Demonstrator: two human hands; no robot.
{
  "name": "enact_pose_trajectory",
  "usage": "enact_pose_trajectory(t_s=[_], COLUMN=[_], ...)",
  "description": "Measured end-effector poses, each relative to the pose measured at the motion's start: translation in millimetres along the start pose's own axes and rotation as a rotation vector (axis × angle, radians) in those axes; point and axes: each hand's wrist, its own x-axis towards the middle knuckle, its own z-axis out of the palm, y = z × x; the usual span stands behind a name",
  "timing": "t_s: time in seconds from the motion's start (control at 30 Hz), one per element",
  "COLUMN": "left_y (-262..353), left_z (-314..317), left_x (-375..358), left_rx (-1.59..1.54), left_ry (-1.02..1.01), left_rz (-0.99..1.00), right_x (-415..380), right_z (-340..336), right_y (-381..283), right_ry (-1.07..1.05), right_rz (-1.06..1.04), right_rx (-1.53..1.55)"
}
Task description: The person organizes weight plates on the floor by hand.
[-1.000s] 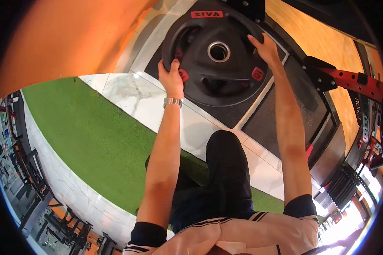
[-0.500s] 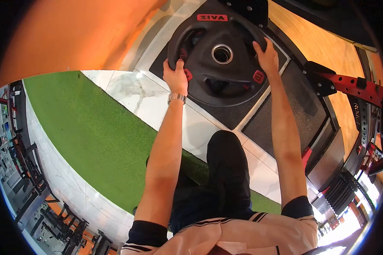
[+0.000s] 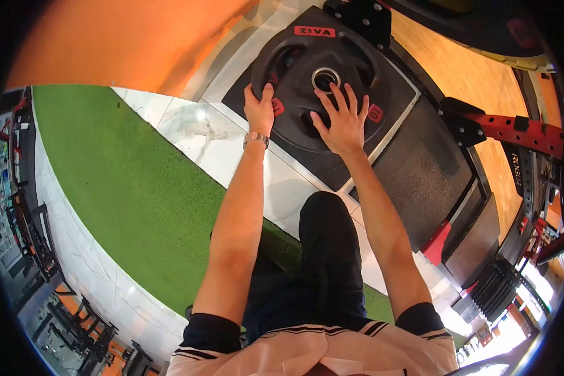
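A black weight plate lies flat in front of me, with a red ZIVA label at its far edge and red number labels nearer. My left hand, a metal watch at its wrist, grips the plate's left rim, with the thumb over the top. Fingers spread, my right hand is over the near right part of the plate. Its fingertips are right at the metal centre ring, and it grasps nothing. The thumb overlaps the near handle opening.
Under the plate is a black rubber mat beside white marble tiles. Green turf runs to the left, below an orange wall. A red rack beam juts in at the right, above a dark floor panel.
My right hand has let go of the plate's right rim and moved left and nearer, spreading over the plate beside the centre ring. My left hand stays on the left rim.
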Motion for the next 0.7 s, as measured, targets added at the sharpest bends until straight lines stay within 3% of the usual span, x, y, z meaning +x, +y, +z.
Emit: enact_pose_trajectory(t_s=[0.1,0.2,0.23,0.4,0.5,0.63,0.7], left_y=[-16.8,0.6,-23.7,-55.0,-73.5,-111.5,-136.0], left_z=[-17.4,-45.9,-57.6,-115.7,-167.0,-262.4,-311.6], left_x=[-7.0,-68.0,-77.4,-182.9,-231.3,-278.1,-301.1], left_rx=[0.376,0.474,0.520,0.499,0.516,0.491,0.445], left_ry=[0.072,-0.091,-0.073,-0.168,-0.036,0.248,0.412], left_rz=[0.397,0.317,0.379,0.277,0.133,0.094,0.078], right_x=[-0.6,-0.5,-0.7,-8.8,-18.3,-60.6,-67.8], right_z=[2.7,4.2,4.6,15.7,15.7,6.8,7.6], right_y=[1.4,0.2,-0.8,8.2,8.0,-20.1,-28.0], right_ry=[0.003,-0.021,-0.037,0.074,0.173,0.147,-0.024], right_rz=[-0.012,-0.006,0.004,-0.066,-0.179,-0.293,-0.238], right_rx=[-0.010,-0.021,-0.041,-0.011,0.129,-0.030,-0.048])
